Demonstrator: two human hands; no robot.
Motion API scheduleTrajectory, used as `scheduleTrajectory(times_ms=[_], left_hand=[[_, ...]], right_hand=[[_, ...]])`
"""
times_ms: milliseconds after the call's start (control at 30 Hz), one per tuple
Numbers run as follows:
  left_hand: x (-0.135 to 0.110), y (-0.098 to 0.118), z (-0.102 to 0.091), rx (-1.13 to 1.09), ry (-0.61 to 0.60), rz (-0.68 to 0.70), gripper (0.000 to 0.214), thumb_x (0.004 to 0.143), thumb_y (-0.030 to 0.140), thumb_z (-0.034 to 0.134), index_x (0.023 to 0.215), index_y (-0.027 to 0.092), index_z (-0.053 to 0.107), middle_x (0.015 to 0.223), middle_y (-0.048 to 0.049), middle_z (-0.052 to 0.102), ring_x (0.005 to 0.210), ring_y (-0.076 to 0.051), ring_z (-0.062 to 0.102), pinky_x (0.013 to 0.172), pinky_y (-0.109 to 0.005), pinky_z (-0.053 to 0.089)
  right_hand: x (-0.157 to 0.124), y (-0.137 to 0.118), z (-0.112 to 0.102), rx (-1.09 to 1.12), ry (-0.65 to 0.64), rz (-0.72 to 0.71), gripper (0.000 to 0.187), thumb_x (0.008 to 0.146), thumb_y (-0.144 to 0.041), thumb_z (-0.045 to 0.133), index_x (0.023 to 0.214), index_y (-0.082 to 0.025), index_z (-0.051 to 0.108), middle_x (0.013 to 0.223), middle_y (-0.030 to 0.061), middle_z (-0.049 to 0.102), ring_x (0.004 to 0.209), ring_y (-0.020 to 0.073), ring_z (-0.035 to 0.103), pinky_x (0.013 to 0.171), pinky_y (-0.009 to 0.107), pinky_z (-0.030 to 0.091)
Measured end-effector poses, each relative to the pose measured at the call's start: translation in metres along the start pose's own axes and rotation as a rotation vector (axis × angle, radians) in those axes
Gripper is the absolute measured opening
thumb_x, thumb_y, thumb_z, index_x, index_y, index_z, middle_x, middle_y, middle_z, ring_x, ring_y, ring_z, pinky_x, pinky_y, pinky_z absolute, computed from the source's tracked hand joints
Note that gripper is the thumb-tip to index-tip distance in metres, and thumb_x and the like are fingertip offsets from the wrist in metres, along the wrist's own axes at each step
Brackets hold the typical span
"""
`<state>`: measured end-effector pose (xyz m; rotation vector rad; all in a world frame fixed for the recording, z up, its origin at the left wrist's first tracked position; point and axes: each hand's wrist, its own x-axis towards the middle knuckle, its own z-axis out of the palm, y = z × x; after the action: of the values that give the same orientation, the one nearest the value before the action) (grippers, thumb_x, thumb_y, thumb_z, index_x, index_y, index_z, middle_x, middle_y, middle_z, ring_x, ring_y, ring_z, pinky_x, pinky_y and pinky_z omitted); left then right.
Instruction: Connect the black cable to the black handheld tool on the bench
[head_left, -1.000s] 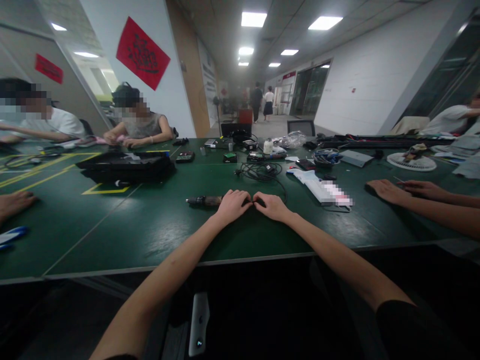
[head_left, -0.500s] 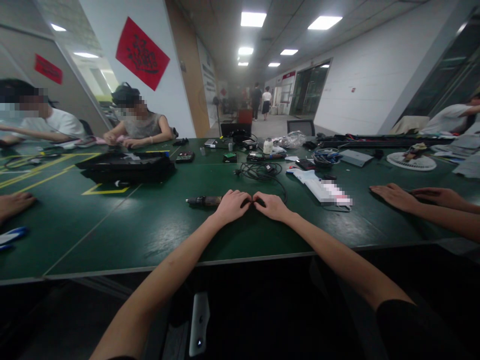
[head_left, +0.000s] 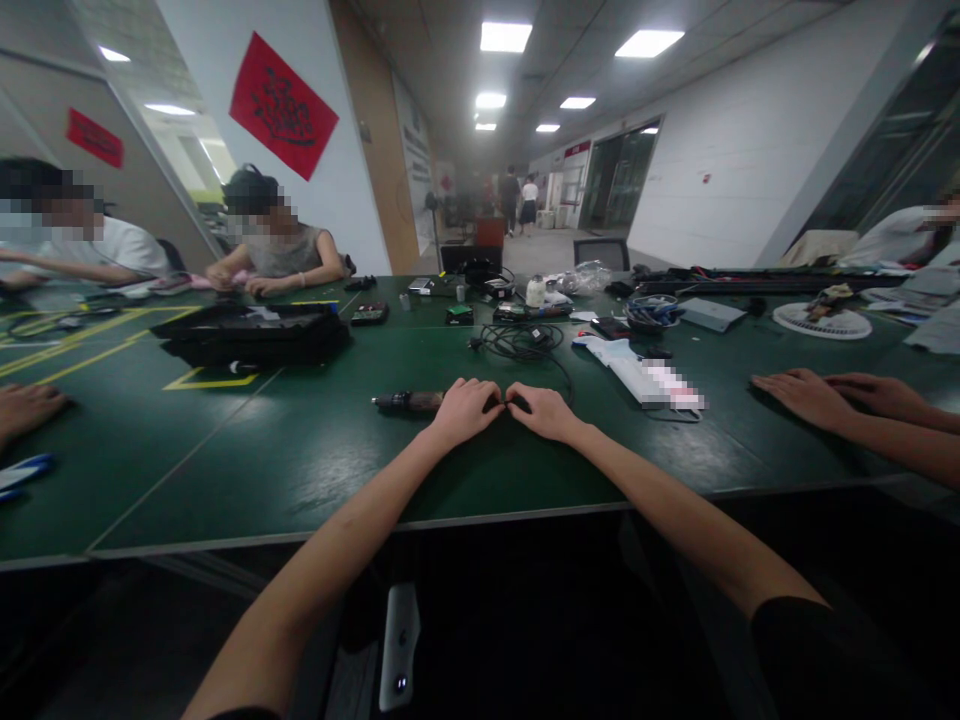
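My left hand (head_left: 469,408) and my right hand (head_left: 544,412) rest on the green table (head_left: 480,470), fingertips almost meeting. Both have thumb and fingers curled into a pinch. Something small and dark may sit between the fingertips, but it is too small to name. Just left of my left hand lies a dark electric screwdriver (head_left: 407,402), its tip pointing left and its rear end hidden behind that hand. Beyond my hands is a loose coil of black cable (head_left: 521,343). A white packet (head_left: 622,365) lies past my right hand.
A black tray-like shell (head_left: 251,335) stands at left. Another person's hands (head_left: 806,397) rest at right; another person's hand (head_left: 30,408) is at far left. Small parts, a basket of wires (head_left: 652,312) and a white round grille (head_left: 823,320) lie toward the back.
My hands hold almost the same place and pose. The other person's hands on the right have slid slightly to the right.
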<state>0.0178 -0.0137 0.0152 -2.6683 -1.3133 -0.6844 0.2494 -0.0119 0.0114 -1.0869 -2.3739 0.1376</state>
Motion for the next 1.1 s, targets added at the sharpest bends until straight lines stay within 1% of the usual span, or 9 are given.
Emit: scheduleTrajectory(times_ms=[100, 267, 400, 533, 700, 833, 1000, 1100], left_hand=[[-0.0003, -0.0008, -0.0004, -0.013, -0.009, 0.038, 0.013, 0.1, 0.035, 0.061, 0.109, 0.026, 0.064, 0.111, -0.0041, 0.076, 0.106, -0.027, 0.066, 0.092, -0.043, 0.041], [0.0001, -0.0018, -0.0006, -0.001, -0.007, -0.005, 0.016, 0.101, 0.039, 0.062, 0.11, 0.026, 0.065, 0.109, -0.0053, 0.076, 0.105, -0.028, 0.066, 0.091, -0.044, 0.041], [0.0003, -0.0026, -0.0007, -0.025, -0.021, 0.036, 0.015, 0.101, 0.035, 0.059, 0.112, 0.027, 0.066, 0.112, -0.0045, 0.076, 0.106, -0.027, 0.066, 0.093, -0.044, 0.041], [0.0009, -0.0035, 0.0002, -0.006, -0.011, -0.003, 0.017, 0.101, 0.04, 0.062, 0.109, 0.025, 0.066, 0.109, -0.0053, 0.076, 0.104, -0.028, 0.066, 0.091, -0.044, 0.041], [0.0011, -0.0033, 0.0, -0.014, -0.031, 0.033, 0.017, 0.102, 0.038, 0.06, 0.112, 0.027, 0.067, 0.111, -0.0046, 0.076, 0.106, -0.027, 0.066, 0.092, -0.044, 0.041], [0.0013, -0.0026, -0.0001, 0.001, -0.02, -0.009, 0.018, 0.101, 0.041, 0.062, 0.109, 0.026, 0.066, 0.11, -0.006, 0.076, 0.105, -0.028, 0.066, 0.091, -0.044, 0.041], [0.0007, -0.0026, 0.0001, -0.014, -0.014, 0.048, 0.014, 0.102, 0.037, 0.061, 0.109, 0.027, 0.067, 0.11, -0.0041, 0.076, 0.105, -0.027, 0.066, 0.092, -0.043, 0.041], [0.0011, -0.0021, 0.0008, -0.007, -0.002, 0.007, 0.015, 0.101, 0.039, 0.063, 0.107, 0.026, 0.067, 0.108, -0.0047, 0.076, 0.104, -0.028, 0.066, 0.09, -0.044, 0.04]], right_hand=[[0.0002, 0.0002, 0.0001, -0.005, 0.001, -0.001, 0.015, 0.101, -0.03, 0.058, 0.115, -0.027, 0.063, 0.106, 0.0019, 0.075, 0.092, 0.0214, 0.069, 0.08, 0.029, 0.043], [0.0003, -0.0001, -0.0005, 0.001, -0.004, -0.001, 0.015, 0.101, -0.03, 0.059, 0.115, -0.027, 0.064, 0.106, 0.0026, 0.075, 0.092, 0.0215, 0.069, 0.08, 0.029, 0.044], [0.0, -0.0009, -0.0013, 0.007, -0.001, 0.0, 0.015, 0.101, -0.03, 0.058, 0.115, -0.027, 0.064, 0.107, 0.0023, 0.075, 0.093, 0.0213, 0.069, 0.081, 0.029, 0.044], [0.0001, -0.001, -0.0012, 0.016, -0.003, -0.004, 0.015, 0.101, -0.03, 0.058, 0.115, -0.027, 0.064, 0.105, 0.0023, 0.075, 0.091, 0.0207, 0.069, 0.08, 0.029, 0.044], [0.0005, -0.0008, 0.0006, 0.005, 0.006, 0.005, 0.016, 0.1, -0.029, 0.06, 0.114, -0.027, 0.066, 0.104, 0.0019, 0.075, 0.091, 0.0211, 0.069, 0.079, 0.029, 0.043], [0.0002, -0.0013, 0.0004, 0.0, 0.011, 0.005, 0.016, 0.1, -0.03, 0.059, 0.114, -0.027, 0.066, 0.104, 0.0019, 0.075, 0.09, 0.0212, 0.069, 0.078, 0.029, 0.043], [0.0001, -0.0012, -0.0004, 0.001, 0.004, -0.004, 0.015, 0.101, -0.03, 0.058, 0.114, -0.028, 0.065, 0.104, 0.0017, 0.075, 0.09, 0.0214, 0.069, 0.078, 0.029, 0.043], [0.0004, -0.0007, -0.0003, 0.007, -0.002, -0.007, 0.014, 0.101, -0.03, 0.058, 0.113, -0.027, 0.064, 0.105, 0.0019, 0.075, 0.091, 0.0214, 0.069, 0.079, 0.029, 0.044]])
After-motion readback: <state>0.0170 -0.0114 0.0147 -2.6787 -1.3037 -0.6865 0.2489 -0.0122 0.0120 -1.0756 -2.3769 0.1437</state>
